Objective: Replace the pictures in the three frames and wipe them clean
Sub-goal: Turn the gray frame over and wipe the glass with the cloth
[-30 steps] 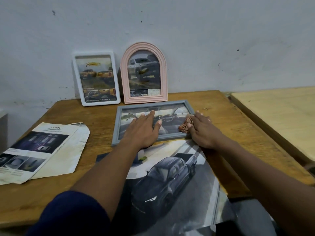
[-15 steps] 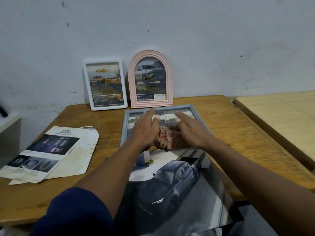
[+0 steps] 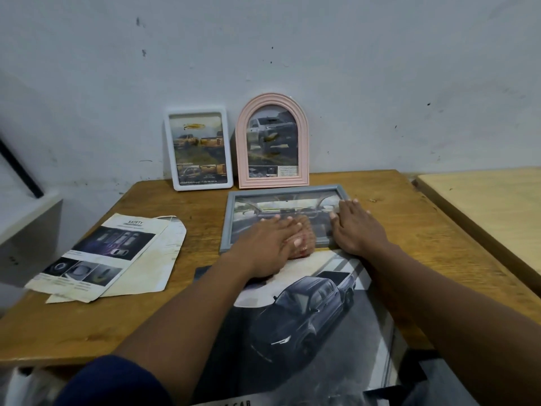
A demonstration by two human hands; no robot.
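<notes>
A grey picture frame [image 3: 281, 190] lies flat on the wooden table [image 3: 409, 230] with a car-interior picture in it. My left hand [image 3: 263, 247] presses a pinkish-brown cloth [image 3: 305, 244] onto the frame's lower edge. My right hand [image 3: 354, 227] lies flat, fingers apart, on the frame's right side. A white frame [image 3: 199, 149] and a pink arched frame [image 3: 272, 142] stand upright against the wall behind, each with a truck picture showing smudges.
A large car poster [image 3: 316, 317] lies between my arms and hangs over the near table edge. Loose brochure sheets [image 3: 111, 253] lie at the left. A paler wooden table [image 3: 483, 206] stands to the right, and a white unit [image 3: 26, 224] to the left.
The cloth passed from my right hand to my left. My left hand slid down to the frame's lower edge with it, and my right hand moved to rest flat on the frame's right side.
</notes>
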